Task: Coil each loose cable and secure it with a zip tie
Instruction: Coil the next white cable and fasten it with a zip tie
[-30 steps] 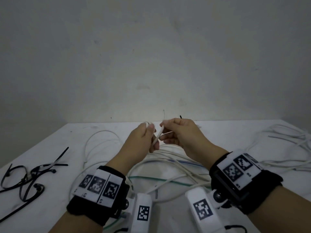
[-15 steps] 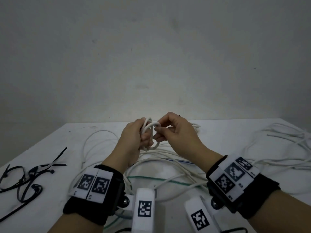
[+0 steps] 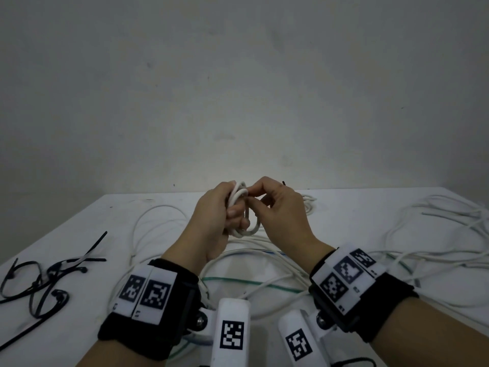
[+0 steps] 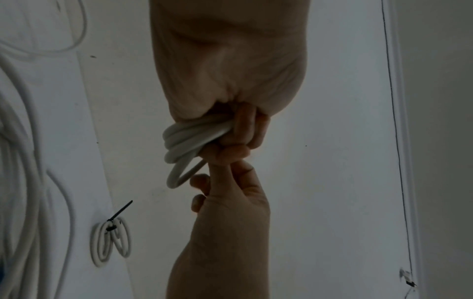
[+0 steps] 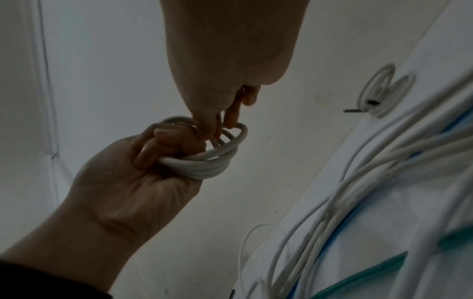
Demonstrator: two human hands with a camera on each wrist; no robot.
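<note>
The left hand (image 3: 211, 221) grips a small white coil (image 3: 242, 207), fingers curled round its loops. The right hand (image 3: 283, 215), just beside it, pinches a loop at the coil's top. Loose cables (image 3: 264, 260) lie below both hands.

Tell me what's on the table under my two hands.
Under the left hand and right hand, which hold a white coil, loose white cables and a green one lie on the table. The wrists cover what lies nearer.

zip ties (image 3: 39, 282) left of loose cables (image 3: 264, 260)
</note>
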